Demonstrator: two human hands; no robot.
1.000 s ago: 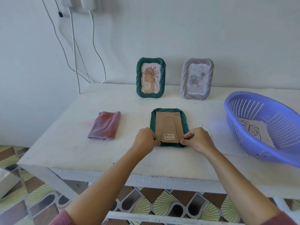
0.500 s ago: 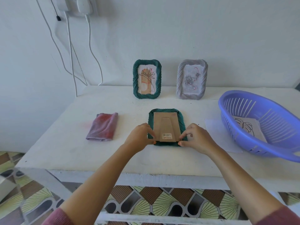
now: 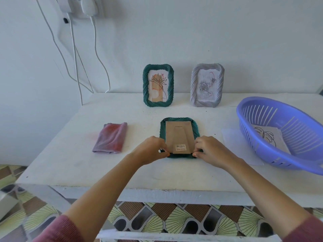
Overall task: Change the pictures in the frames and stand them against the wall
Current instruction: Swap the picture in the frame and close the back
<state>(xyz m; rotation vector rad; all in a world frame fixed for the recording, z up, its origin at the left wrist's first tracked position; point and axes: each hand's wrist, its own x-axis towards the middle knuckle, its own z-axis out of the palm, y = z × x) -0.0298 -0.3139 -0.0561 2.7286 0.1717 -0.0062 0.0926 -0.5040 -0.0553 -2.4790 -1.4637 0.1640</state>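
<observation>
Left hand [image 3: 150,149] and right hand [image 3: 209,151] on near corners of a face-down green frame [image 3: 180,135], mid-picture on the desk [image 3: 122,168].

Dark green rope-ribbed flat frame [image 3: 178,119] in the middle, plain brown cardboard back [image 3: 180,135] up, white barcode sticker [image 3: 180,147] on it. Behind it, a matching green ribbed standing frame [image 3: 145,84] shows a black line flower over orange and cream. The silver-grey ribbed frame [image 3: 220,84] beside it carries a grey rose with a red stroke. Periwinkle slotted plastic basket [image 3: 245,120], black leaf sketch on white paper [image 3: 272,137] inside. Folded cloth [image 3: 111,138], mottled pink-red and lilac. Patterned floor tiles [image 3: 174,219]: pale green fans, brown, grey.
</observation>
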